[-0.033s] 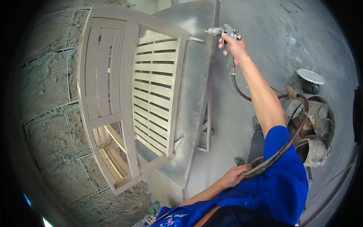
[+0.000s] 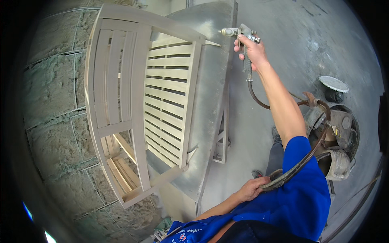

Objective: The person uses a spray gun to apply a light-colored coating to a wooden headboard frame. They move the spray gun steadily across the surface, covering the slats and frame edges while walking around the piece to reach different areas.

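My right hand, arm stretched forward, is closed round the grip of a metal spray gun. Its nozzle points left, level with the upper end of a pale wooden slatted frame, looking like a bench or bed part. Gun and wood are apart. A dark hose runs down from the gun's grip and loops back over my right arm. Low in front of my body, my left hand grips a bundled length of that hose. The slatted piece rests tilted on a grey metal-topped table.
A rough, dust-coated wall with thin metal strips stands on the left. At the right are a dirty metal pot or tank, a bucket with a white lid and more hose. My shoe shows on the grey floor.
The view has shifted very slightly, so the slatted piece and table sit a touch further right. Both hands keep their holds.
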Demonstrator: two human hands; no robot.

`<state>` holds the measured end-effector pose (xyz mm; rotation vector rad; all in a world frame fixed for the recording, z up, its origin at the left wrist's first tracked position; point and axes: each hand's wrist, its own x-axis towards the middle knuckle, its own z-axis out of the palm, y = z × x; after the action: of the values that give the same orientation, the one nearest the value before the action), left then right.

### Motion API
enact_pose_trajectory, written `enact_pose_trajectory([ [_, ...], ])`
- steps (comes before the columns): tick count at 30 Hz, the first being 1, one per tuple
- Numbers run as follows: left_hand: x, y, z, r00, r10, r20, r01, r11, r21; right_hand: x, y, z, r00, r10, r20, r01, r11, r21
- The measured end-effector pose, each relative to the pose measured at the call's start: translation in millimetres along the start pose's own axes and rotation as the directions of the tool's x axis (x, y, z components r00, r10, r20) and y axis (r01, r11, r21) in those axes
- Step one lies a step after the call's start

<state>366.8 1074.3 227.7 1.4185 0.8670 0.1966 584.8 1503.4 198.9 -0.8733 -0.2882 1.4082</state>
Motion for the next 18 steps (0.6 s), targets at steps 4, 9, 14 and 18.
enact_pose_trajectory([
  [4, 6, -1, -10, 1.0, -0.005, -0.007, 0.005, 0.999, 0.039, -4, -36, 47, 0.956, -0.202, 0.214, 0.138, 0.95, 0.281],
  [9, 18, -2, -20, 1.0, 0.003, 0.016, -0.003, 1.0, -0.014, 43, -56, 67, 0.945, -0.163, 0.282, 0.085, 0.96, 0.268],
  [14, 15, -14, -19, 0.998, -0.06, 0.018, 0.061, 0.998, -0.02, 86, -17, 41, 0.995, -0.086, 0.05, 0.086, 0.996, -0.007],
  [18, 11, -21, -15, 0.992, -0.129, -0.005, 0.128, 0.987, -0.101, 112, 18, 11, 0.994, 0.023, -0.105, -0.042, 0.982, -0.186],
])
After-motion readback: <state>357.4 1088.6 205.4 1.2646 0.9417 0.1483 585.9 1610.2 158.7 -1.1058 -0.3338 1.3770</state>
